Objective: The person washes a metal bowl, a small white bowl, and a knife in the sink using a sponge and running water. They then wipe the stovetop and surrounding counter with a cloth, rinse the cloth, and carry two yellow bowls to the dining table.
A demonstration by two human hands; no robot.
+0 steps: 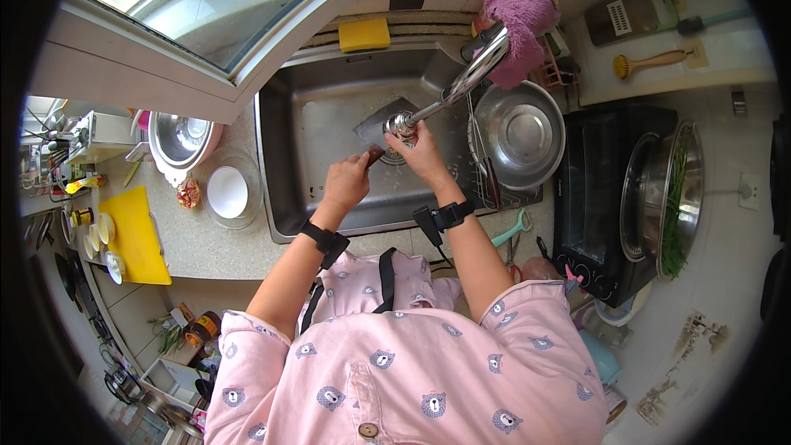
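Observation:
My left hand [346, 180] is closed around the brown handle of a broad-bladed kitchen knife [373, 126], a cleaver by its shape. Its grey blade lies low over the stainless steel sink [318, 117], pointing away from me and partly hidden. With my right hand [423, 153] I grip the chrome spray head [401, 123] of the faucet, directly above the blade. A metal hose runs from the head up to the chrome faucet spout [479, 71]. The spray head and my fingers cover part of the drain [392, 161]. Whether water is running is hard to tell.
A wire rack [479, 164] with a metal basin [518, 130] stands at the sink's right. Beyond it is a black toaster oven [584, 198]. Behind the sink lies a yellow sponge [364, 35]; a purple cloth [519, 6] drapes the faucet. Left are a white bowl [227, 192] and yellow cutting board [139, 241].

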